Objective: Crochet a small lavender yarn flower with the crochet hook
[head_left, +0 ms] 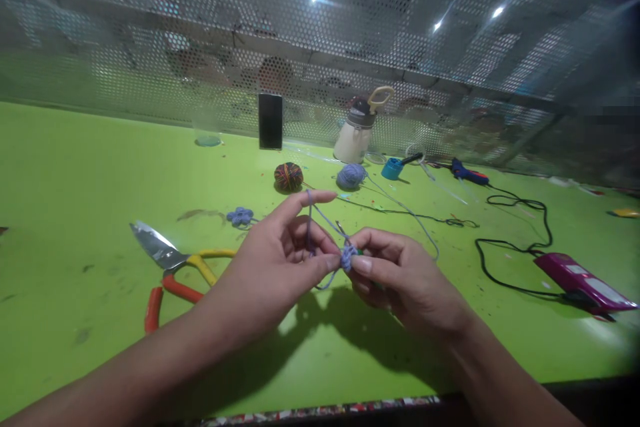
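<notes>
Between my hands is a small blue-purple crochet piece (349,256). My left hand (285,247) pinches its left side with thumb and fingertips, index finger stretched out with the yarn (309,217) looped over it. My right hand (400,273) is closed at the piece's right side, holding a thin crochet hook (341,227) whose tip shows above the work; most of the hook is hidden by my fingers. Behind my hands lies the blue-purple yarn ball (351,176), with a strand trailing to the right. A small crocheted flower (241,216) lies left of my left hand.
Scissors (173,267) with yellow and red handles lie open beside my left forearm. Farther back are a multicoloured yarn ball (289,177), phone (271,121), bottle (356,130) and blue pot (392,168). A glue gun (469,172) and corded magenta device (583,280) lie at right.
</notes>
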A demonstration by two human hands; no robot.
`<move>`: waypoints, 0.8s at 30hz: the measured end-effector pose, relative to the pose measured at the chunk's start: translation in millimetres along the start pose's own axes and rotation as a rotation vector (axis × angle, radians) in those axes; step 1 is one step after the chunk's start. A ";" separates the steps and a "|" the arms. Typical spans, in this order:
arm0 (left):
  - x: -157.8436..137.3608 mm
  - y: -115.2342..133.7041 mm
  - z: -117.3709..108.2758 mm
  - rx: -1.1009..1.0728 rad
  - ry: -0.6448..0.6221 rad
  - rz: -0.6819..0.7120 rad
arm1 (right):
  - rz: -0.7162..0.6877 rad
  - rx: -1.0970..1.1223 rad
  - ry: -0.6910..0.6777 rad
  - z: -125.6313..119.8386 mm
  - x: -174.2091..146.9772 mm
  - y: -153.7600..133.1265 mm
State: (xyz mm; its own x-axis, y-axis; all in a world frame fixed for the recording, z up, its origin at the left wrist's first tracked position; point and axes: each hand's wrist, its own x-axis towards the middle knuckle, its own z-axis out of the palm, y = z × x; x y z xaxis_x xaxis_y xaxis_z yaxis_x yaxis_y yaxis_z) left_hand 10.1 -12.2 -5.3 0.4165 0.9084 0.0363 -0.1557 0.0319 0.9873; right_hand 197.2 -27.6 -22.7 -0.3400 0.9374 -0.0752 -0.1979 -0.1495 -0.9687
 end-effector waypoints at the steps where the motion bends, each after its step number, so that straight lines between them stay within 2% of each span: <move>1: -0.2 0.3 0.3 0.012 0.004 0.003 | -0.001 0.001 -0.002 0.2 -0.3 0.2; 14: 0.5 -0.8 0.3 0.022 0.033 -0.005 | -0.127 -0.102 0.056 0.0 2.0 6.7; 19: 0.7 -1.3 1.0 0.048 0.032 0.000 | -0.115 -0.100 0.051 0.5 2.7 7.8; 24: -2.0 -0.8 4.6 0.168 0.078 0.079 | -0.104 -0.115 0.060 1.6 2.3 7.6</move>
State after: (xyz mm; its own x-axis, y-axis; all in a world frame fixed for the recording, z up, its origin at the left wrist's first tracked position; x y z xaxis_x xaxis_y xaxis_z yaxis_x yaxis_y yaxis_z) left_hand 13.5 -16.0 -5.4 0.3372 0.9351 0.1091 -0.0308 -0.1048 0.9940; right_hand 193.5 -27.1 -29.8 -0.2674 0.9634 0.0162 -0.1212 -0.0170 -0.9925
